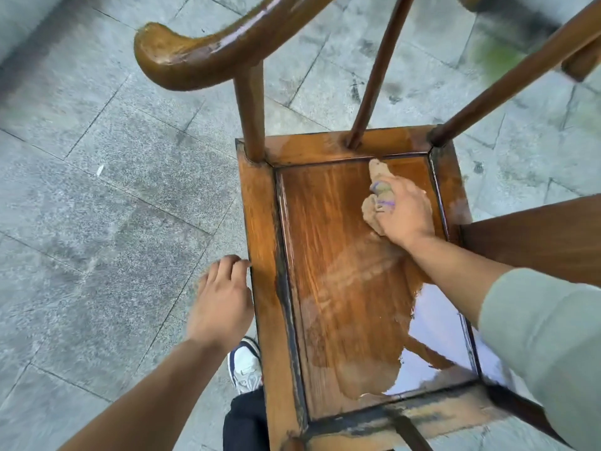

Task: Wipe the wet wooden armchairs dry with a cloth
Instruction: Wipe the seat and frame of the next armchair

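Observation:
A brown wooden armchair (263,242) stands below me, its seat panel (335,255) streaked with moisture. A puddle of water (435,333) reflecting the sky lies on the seat's near right part. My right hand (406,213) grips a tan cloth (374,203) with purple threads and presses it on the far part of the seat panel. My left hand (221,301) hovers by the seat's left edge with fingers loosely curled, fingertips at the frame, holding nothing.
The curved armrest (201,50) and its posts (250,115) rise at the far side of the seat. Another wooden part (533,236) juts in from the right. Wet grey stone paving (97,190) surrounds the chair. My shoe (245,366) stands beside the seat's left edge.

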`<state>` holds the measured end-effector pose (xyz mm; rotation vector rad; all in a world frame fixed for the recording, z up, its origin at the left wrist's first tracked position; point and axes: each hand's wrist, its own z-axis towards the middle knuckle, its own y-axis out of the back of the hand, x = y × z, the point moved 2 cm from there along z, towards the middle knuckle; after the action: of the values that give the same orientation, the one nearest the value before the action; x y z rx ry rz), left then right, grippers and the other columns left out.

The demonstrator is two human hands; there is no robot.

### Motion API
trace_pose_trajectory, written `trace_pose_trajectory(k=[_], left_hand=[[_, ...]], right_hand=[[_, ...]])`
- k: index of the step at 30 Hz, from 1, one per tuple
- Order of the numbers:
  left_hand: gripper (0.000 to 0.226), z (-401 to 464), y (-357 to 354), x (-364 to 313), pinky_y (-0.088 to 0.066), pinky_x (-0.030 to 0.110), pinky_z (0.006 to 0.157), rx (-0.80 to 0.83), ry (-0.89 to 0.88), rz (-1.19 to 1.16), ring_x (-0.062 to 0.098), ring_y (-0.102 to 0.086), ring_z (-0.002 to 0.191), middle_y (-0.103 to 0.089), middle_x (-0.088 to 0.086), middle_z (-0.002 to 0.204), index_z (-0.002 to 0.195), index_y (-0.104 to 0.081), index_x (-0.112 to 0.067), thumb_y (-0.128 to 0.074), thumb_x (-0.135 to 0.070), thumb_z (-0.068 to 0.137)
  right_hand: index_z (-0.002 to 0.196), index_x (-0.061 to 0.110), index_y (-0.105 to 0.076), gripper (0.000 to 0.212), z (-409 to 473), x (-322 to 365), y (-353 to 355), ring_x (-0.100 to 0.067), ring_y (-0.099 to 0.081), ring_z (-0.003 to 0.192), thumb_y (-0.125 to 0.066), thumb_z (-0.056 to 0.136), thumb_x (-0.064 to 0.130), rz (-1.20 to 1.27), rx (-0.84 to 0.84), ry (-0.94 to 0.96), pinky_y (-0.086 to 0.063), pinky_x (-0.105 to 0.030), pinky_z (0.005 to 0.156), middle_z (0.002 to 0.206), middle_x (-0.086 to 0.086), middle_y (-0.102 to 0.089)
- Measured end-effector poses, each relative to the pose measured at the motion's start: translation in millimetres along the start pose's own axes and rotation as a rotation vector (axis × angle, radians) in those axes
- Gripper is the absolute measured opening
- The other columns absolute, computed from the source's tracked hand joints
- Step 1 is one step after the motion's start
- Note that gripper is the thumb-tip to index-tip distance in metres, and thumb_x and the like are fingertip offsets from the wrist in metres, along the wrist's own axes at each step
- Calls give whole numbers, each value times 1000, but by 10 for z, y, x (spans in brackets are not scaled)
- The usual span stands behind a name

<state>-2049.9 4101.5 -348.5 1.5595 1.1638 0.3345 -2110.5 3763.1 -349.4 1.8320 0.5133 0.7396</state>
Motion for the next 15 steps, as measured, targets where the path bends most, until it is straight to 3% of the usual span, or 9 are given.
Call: trace_pose_trajectory(k=[2, 4, 6, 8, 10, 12, 15], left_hand=[[47, -26, -27, -62, -42, 46, 102, 13, -3, -23, 29, -46, 118, -49, 6, 125, 129, -51, -10, -31, -23, 88], [40, -30, -13, -105, -44, 48, 98, -16, 27, -39, 33, -49, 116, -51, 8, 122, 126, -54, -7, -40, -12, 89], [35, -28, 26, -115, -45, 51, 92, -71, 80, -48, 37, -52, 110, -53, 11, 117, 121, -57, -5, -42, -11, 89], [46, 13, 102, -196, -45, 52, 88, -108, 84, -66, 37, -50, 106, -54, 12, 113, 117, -57, -5, -31, -26, 86], [48, 65, 134, -296, -45, 52, 86, -119, 14, -29, 37, -51, 102, -54, 12, 111, 114, -57, -6, -27, -30, 85], [40, 144, 119, -414, -46, 51, 86, -123, -28, -1, 39, -52, 100, -54, 12, 110, 112, -56, -7, -30, -28, 89], [34, 275, 25, -700, -45, 51, 87, -136, -27, -32, 40, -52, 101, -55, 15, 110, 112, -58, -5, -37, -21, 91]], right_hand=[[139, 32, -54, 61, -437, 30, -155, -28, -41, 137, -62, 80, 22, 77, 10, -43, -30, -45, 115, 148, 2, -49], [144, 35, -48, 73, -1028, 224, -401, -28, -30, 146, -63, 75, 15, 56, 76, 81, -22, -47, 120, 154, 5, -43], [140, 34, -52, 73, -1619, 550, -666, -30, -26, 149, -68, 71, 15, 50, 223, 422, -10, -49, 124, 154, 3, -43], [125, 27, -61, 51, -1934, 697, -812, -35, -31, 145, -67, 74, 21, 8, 392, 765, -3, -47, 124, 143, -4, -52], [124, 24, -61, 46, -1811, 613, -774, -35, -32, 143, -56, 79, 25, -27, 429, 912, -7, -46, 124, 140, -8, -52], [136, 25, -56, 58, -1491, 398, -634, -33, -28, 145, -57, 78, 21, -50, 343, 862, -10, -46, 124, 150, -6, -45], [147, 34, -47, 76, -768, -156, -317, -29, -20, 150, -70, 78, 14, -49, 146, 541, -7, -46, 124, 160, 1, -34]])
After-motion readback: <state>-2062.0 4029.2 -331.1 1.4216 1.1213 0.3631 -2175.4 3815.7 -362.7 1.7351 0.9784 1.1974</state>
